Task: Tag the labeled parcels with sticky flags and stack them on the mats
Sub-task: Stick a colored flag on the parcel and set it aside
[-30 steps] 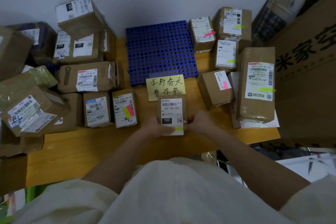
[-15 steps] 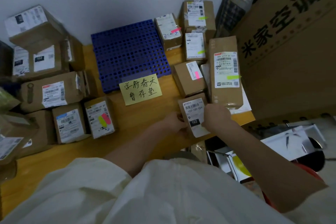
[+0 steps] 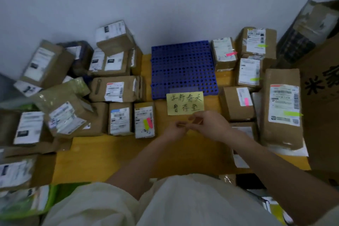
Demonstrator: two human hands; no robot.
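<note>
- The left hand (image 3: 175,130) and the right hand (image 3: 209,124) meet above the yellow table (image 3: 113,158). Together they pinch one thin yellowish strip (image 3: 183,125) by its ends; it is too blurred to tell what it is.
- Just left of the hands stands one small parcel (image 3: 144,122) bearing two flags on its label, one yellow, one pink.
- Just beyond the hands lies one yellow handwritten note (image 3: 185,103), its far edge touching the blue mat (image 3: 183,69), a single perforated mat with nothing stacked on it.
- To the right are six parcels: the nearest (image 3: 244,134) is mostly hidden behind the right forearm. The other five each carry one flag: a tall parcel (image 3: 282,108) with green, a small one (image 3: 238,102) with pink, and farther back two with green (image 3: 249,72) (image 3: 256,42) and one with pink (image 3: 224,53).
- To the left is a heap of unflagged parcels (image 3: 113,89), at least ten, overlapping too much to count exactly.
</note>
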